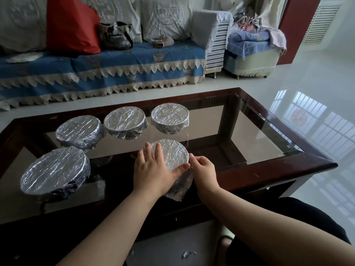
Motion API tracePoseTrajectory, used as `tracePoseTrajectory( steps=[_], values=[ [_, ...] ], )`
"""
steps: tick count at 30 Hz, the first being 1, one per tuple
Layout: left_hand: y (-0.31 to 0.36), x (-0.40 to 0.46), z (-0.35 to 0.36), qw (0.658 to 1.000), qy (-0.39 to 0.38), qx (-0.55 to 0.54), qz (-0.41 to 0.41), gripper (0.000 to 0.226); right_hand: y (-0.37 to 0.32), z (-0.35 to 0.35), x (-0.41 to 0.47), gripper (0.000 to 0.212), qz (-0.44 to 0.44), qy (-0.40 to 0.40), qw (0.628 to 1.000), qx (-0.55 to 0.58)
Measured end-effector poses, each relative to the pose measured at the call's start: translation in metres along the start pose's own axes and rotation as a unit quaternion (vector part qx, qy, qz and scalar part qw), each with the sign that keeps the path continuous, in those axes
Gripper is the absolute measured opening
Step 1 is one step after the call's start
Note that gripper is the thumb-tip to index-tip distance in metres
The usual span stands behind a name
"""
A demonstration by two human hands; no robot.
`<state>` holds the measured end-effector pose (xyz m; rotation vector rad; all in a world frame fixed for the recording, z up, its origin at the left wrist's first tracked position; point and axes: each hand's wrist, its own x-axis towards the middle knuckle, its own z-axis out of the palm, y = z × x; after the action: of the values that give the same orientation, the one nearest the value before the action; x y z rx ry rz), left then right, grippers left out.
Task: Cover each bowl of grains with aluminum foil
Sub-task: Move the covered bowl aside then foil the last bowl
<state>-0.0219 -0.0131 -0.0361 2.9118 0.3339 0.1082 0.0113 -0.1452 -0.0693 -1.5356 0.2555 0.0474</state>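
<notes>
Several bowls wrapped in crinkled aluminum foil stand on a glass-topped table (269, 143). The nearest bowl (173, 153) sits by the table's front edge. My left hand (153, 169) lies flat on its foil top, fingers straight, thumb along the near rim. My right hand (201, 167) is at the bowl's right side, with curled fingers pinching the foil edge at the rim. A loose foil flap (181, 189) hangs down the near side. Three covered bowls (124, 120) line up behind, and a larger covered bowl (54, 168) stands at the left.
The table has a dark wooden frame (278, 169). A sofa with a blue cover (115, 62) stands behind it, carrying a red bag (71, 24) and a dark handbag (115, 35). Small foil scraps (187, 254) lie on the floor near my knees.
</notes>
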Motion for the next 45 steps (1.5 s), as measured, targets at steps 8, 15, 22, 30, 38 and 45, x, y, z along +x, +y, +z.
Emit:
tracePoseTrajectory(
  steps=[8,15,22,30,38,45],
  values=[
    [0.002,-0.001,0.002,1.000,0.007,-0.003,-0.012,0.141,-0.002,-0.004,-0.006,0.028,-0.095,0.001,0.988,-0.120],
    [0.002,0.000,-0.002,0.999,0.000,-0.024,-0.034,0.132,0.003,-0.004,-0.010,0.040,-0.140,-0.040,0.981,-0.130],
    [0.009,-0.001,-0.004,0.999,-0.001,-0.016,-0.043,0.129,0.008,0.001,-0.008,0.029,-0.132,-0.030,0.981,-0.137],
    [-0.009,0.006,-0.013,0.995,-0.066,-0.063,-0.037,0.125,0.007,0.004,-0.005,0.021,-0.115,-0.029,0.989,-0.084],
    [-0.007,0.004,-0.009,0.996,-0.029,-0.072,-0.039,0.124,0.010,0.010,-0.006,0.014,-0.106,-0.006,0.991,-0.076],
    [-0.006,0.002,-0.006,0.997,-0.007,-0.065,-0.038,0.121,0.010,0.018,-0.008,0.011,-0.094,0.031,0.992,-0.076]
  ],
)
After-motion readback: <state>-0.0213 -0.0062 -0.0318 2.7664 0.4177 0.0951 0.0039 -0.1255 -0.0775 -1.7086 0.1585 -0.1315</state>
